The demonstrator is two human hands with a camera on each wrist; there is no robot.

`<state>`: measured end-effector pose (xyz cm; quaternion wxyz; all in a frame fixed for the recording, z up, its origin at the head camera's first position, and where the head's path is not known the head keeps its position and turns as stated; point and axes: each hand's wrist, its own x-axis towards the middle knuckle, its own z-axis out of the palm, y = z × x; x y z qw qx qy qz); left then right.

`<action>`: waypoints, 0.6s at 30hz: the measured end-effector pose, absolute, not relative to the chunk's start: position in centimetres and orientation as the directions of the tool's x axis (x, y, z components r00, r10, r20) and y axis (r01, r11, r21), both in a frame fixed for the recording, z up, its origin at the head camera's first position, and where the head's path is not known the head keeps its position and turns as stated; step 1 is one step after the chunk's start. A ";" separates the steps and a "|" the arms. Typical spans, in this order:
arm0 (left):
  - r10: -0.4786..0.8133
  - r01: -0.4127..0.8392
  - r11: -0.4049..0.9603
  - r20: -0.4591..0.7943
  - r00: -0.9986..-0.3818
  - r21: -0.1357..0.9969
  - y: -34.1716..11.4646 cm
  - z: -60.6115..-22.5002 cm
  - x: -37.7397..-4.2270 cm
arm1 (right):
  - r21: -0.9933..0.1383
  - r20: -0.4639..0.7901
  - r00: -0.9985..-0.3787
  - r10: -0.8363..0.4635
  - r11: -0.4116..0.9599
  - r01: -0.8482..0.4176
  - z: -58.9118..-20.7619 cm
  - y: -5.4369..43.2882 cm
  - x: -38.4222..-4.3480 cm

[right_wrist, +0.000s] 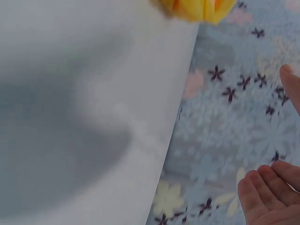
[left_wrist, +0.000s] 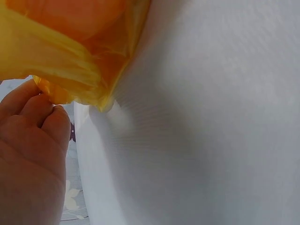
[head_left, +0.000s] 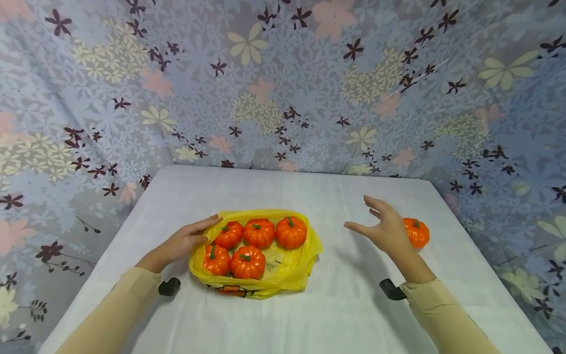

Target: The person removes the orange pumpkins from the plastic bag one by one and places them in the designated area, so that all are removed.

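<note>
Toward the left of the table in the head view, a yellow plastic bag (head_left: 287, 282) lies with its mouth spread wide. Several small orange pumpkins (head_left: 248, 262) sit inside it. My left hand (head_left: 183, 241) is at the bag's left rim, holding the edge between thumb and fingers; in the left wrist view its fingertips meet the yellow plastic. My right hand (head_left: 384, 228) hovers above the table right of the bag, thumb and fingers spread apart, nothing between them. A single orange pumpkin (head_left: 416, 233) lies just beyond that hand, partly hidden by it.
A white cloth covers the table (head_left: 340, 314). Flowered fabric (head_left: 309, 98) hangs behind it and along both sides. Dark camera mounts (head_left: 170, 286) show at both wrists, below the sleeves.
</note>
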<state>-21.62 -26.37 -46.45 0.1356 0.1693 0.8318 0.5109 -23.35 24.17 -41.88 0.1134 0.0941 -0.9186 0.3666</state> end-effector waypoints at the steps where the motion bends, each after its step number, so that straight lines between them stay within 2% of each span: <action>1: 0.419 0.144 0.424 -0.053 -0.906 0.894 -26.3 -46.4 -21.7 | -0.652 0.276 -0.956 -0.099 0.711 -0.263 -42.0 23.7 -23.3; 11: 0.427 0.159 0.426 -0.043 -0.903 0.891 -26.2 -46.4 -21.5 | -0.678 0.311 -0.928 -0.204 0.637 -0.367 -42.7 20.1 -23.0; 18: 0.428 0.159 0.425 -0.043 -0.903 0.891 -26.3 -46.0 -21.4 | -0.724 0.271 -0.933 -0.236 0.589 -0.359 -43.1 18.0 -22.7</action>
